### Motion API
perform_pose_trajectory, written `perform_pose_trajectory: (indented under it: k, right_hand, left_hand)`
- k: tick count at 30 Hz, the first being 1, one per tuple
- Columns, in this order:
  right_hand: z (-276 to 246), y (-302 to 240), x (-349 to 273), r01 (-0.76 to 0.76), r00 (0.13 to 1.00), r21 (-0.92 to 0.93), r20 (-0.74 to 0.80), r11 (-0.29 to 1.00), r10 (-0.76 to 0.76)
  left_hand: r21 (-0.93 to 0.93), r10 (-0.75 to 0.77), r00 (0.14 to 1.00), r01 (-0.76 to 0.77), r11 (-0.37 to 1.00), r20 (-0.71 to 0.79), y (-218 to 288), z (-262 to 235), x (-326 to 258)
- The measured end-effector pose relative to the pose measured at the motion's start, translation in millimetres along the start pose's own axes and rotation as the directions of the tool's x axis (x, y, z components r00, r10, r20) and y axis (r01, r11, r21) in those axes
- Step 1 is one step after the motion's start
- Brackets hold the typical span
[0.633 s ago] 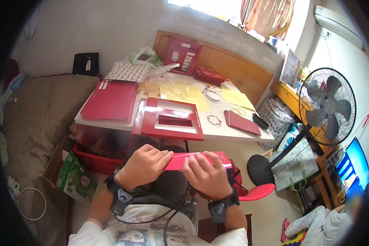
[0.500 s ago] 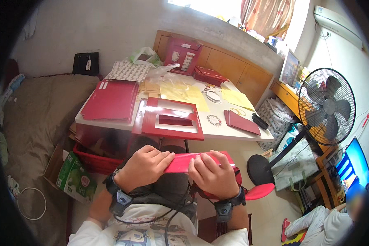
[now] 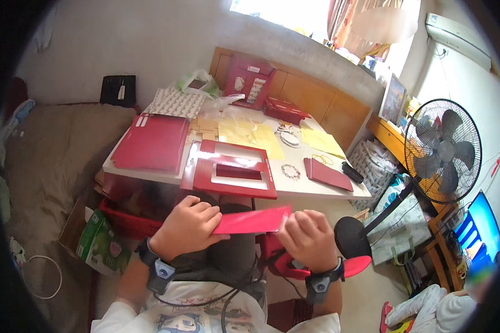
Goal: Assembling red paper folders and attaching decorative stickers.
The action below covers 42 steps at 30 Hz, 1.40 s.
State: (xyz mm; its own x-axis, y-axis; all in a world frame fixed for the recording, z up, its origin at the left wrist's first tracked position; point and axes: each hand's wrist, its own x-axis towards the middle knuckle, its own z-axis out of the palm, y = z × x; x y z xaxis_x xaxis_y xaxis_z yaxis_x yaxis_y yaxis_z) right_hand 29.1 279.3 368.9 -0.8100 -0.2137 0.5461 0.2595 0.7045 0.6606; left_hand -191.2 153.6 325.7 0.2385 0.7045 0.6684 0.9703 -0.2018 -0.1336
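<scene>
Above my lap, a narrow pinkish-red folded card piece [image 3: 252, 221] is held level between my two hands. My left hand [image 3: 186, 227] is closed on its left end, thumb and fingers wrapped round the edge. At the right end, my right hand [image 3: 308, 238] has its fingers curled over the corner, pinching it. Just beyond, a red cardboard frame with cut-out windows [image 3: 203, 173] lies at the table's front edge, its side flap hanging over. A stack of dark red card sheets [image 3: 153, 143] is on the left part of the white table [image 3: 311, 192].
A beaded bracelet [image 3: 290, 171], a small dark red card stack [image 3: 328, 175] and yellow paper [image 3: 241, 136] lie on the table. Red boxes [image 3: 283, 110] stand behind. A fan [image 3: 444, 150] is at right, a green carton [image 3: 100, 244] at left, and a seated person [image 3: 450, 311] lower right.
My right hand has slid right, from over the card piece to its right end. My left hand has shifted slightly left, and the piece's right end now tilts up a little.
</scene>
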Motion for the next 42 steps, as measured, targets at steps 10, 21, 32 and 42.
perform_pose_trajectory:
  k: [10, 21, 32, 42]
  right_hand:
    - [21, -9, 4, -0.097, 0.976, 0.295, -0.159, 0.951, 0.149]
    - [58, -3, -17, -0.522, 0.306, 0.834, -0.009, 0.176, 0.952]
    - [87, -34, 4, -0.192, 0.214, 0.978, 0.125, -0.084, 0.969]
    - [99, -76, 12, -0.093, 0.475, 0.988, 0.156, -0.127, 0.866]
  left_hand:
    - [0.069, 0.124, 0.987, -0.117, 0.991, -0.102, 3, 26, 33]
    - [-0.011, -0.274, 0.814, 0.313, 0.950, -0.513, -20, 23, 50]
    - [-0.860, -0.484, 0.811, -0.045, 0.508, -0.328, -6, 58, 38]
    - [-0.786, -0.320, 0.905, -0.026, 0.617, -0.281, -27, 50, 29]
